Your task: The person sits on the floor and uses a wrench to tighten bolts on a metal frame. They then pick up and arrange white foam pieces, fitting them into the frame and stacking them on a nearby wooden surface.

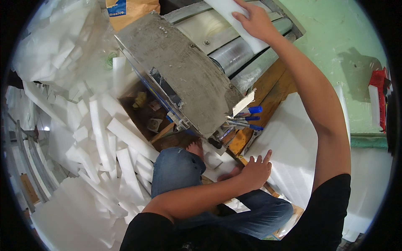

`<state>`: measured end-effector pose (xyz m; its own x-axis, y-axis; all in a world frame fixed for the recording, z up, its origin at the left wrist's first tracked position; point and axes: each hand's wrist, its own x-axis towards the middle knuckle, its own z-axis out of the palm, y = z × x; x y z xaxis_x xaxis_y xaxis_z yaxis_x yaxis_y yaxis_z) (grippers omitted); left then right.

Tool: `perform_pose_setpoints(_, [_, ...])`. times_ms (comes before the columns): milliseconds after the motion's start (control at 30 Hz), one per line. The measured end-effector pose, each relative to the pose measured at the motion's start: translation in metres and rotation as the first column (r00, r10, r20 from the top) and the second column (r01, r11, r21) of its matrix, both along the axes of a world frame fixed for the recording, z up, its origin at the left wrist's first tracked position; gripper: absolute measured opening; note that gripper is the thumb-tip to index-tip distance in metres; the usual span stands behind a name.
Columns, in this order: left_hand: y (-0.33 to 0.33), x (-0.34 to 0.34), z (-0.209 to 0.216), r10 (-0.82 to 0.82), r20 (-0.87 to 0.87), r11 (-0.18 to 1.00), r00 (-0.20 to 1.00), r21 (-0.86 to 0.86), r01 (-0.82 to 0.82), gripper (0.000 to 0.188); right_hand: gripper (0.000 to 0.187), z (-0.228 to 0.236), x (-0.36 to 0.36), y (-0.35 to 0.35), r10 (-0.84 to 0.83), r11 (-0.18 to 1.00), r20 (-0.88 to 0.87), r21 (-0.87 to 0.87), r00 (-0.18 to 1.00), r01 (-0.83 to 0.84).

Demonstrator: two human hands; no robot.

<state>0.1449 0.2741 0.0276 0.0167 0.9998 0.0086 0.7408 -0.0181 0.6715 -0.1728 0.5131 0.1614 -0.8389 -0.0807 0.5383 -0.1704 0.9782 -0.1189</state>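
Note:
My right hand (256, 23) is at the top, stretched over a grey metal machine with rollers. Its thumb and fingers are closed on a white foam strip (235, 21), which lies slantwise across a shiny metal roller (234, 56). Lower down, my left hand (256, 170) hovers over or rests at the edge of a stack of white foam sheets (289, 146); which of the two I cannot tell. Its fingers are apart, the index finger stretched out, and nothing shows in it.
A scuffed grey metal cover (180, 62) fills the middle. Beside it stand blue-capped markers (247, 118) in a holder. Many loose foam strips (100, 134) pile up at left, below clear plastic bags (63, 46). A red-and-white object (378, 100) sits on the green surface (331, 37) at right.

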Motion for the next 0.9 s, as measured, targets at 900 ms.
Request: perform_pose_setpoints(900, [0.012, 0.012, 0.018, -0.183, 0.030, 0.971, 0.983, -0.152, 0.186, 0.062, 0.067, 0.136, 0.249, 0.011, -0.294, 0.954, 0.676, 0.161, 0.676, 0.254])
